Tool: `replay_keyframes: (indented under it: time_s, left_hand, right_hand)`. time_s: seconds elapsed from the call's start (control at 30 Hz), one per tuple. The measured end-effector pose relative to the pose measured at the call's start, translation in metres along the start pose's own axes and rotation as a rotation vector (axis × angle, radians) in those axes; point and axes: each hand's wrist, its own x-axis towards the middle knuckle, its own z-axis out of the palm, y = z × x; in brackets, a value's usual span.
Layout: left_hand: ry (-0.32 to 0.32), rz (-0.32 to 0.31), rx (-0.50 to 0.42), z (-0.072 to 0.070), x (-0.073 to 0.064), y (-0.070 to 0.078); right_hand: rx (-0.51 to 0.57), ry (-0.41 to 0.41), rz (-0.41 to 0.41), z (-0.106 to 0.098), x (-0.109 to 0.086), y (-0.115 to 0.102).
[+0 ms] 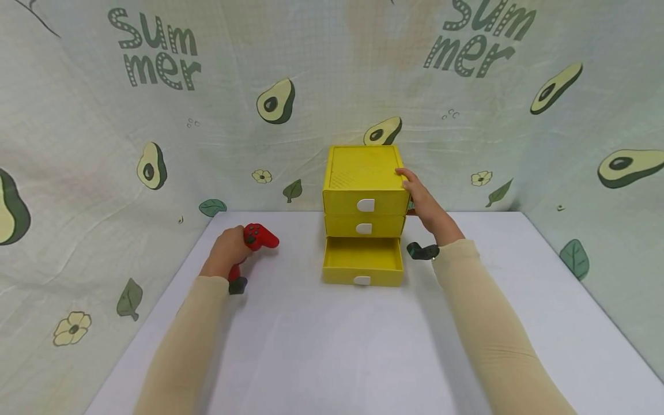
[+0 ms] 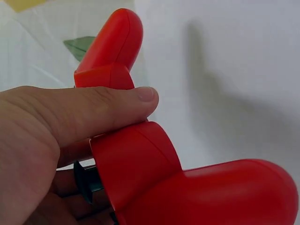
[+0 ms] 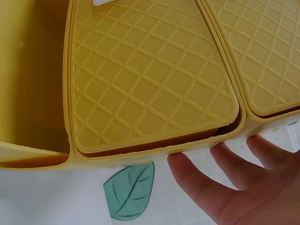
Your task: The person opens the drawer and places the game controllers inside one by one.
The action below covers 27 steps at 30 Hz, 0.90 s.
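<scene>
My left hand (image 1: pixel 228 251) grips a red game controller (image 1: pixel 261 236) at the left of the table. In the left wrist view, the thumb lies across the middle of the controller (image 2: pixel 136 159), between its two handles, and a dark thumbstick shows beneath. A yellow three-drawer box (image 1: pixel 365 167) stands at the back centre. Its bottom drawer (image 1: pixel 363 275) is pulled out; the upper two are closed. My right hand (image 1: pixel 425 202) touches the box's right side near the top. In the right wrist view, extended fingertips (image 3: pixel 180 164) rest along the box's side edge, below the lattice-patterned drawer front (image 3: pixel 154 79).
The white table (image 1: pixel 290 346) ends at a cloth backdrop (image 1: pixel 233 132) printed with avocados, leaves and lettering, behind the box and on both sides. Small dark devices sit at the right wrist (image 1: pixel 422 251) and the left wrist (image 1: pixel 237 286). White tabs mark the drawer fronts.
</scene>
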Motion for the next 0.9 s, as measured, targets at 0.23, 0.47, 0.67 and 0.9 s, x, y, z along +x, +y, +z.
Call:
replay_keyframes:
  time_s: [0.23,0.47,0.67,0.9]
  left_hand:
    - [0.019,0.033,0.022,-0.005,-0.005,0.02]
    - [0.025,0.086,0.031,-0.009,-0.009,0.03]
    - [0.019,0.107,0.035,-0.013,-0.014,0.044]
    - [0.022,0.133,0.037,-0.016,-0.017,0.056]
  right_hand:
    - [-0.008,0.0,0.005,0.0,0.0,0.0]
    - [-0.015,-0.001,0.005,0.001,-0.001,-0.001]
    - [-0.008,0.004,0.011,0.0,0.002,0.004]
    - [-0.003,0.0,0.011,0.001,-0.002,0.0]
